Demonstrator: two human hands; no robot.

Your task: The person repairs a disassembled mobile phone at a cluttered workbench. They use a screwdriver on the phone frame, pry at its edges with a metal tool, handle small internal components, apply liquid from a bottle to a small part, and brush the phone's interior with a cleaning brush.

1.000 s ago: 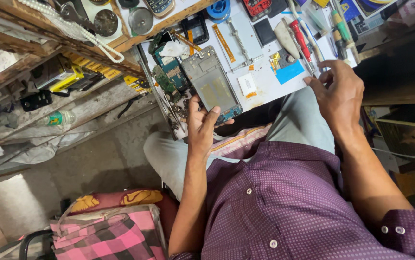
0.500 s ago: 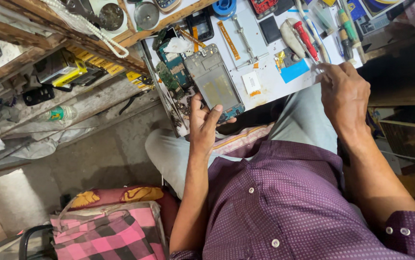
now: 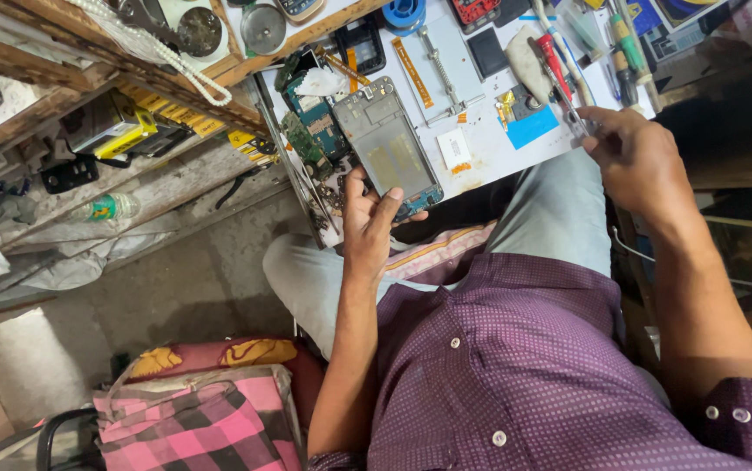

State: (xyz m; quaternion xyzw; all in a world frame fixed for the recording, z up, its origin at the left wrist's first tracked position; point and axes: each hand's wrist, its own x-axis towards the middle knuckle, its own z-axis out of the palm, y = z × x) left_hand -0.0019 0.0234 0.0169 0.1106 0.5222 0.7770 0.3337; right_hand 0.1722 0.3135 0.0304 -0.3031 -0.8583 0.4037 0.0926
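Right now the left hand grips the opened phone frame at its lower end, over the white tabletop edge. Right hand closed, pinching a thin metal tool near the blue pad; green circuit board lies just beside the frame.

The left hand holds an opened phone body over the white work mat; the right hand grips thin tweezers.
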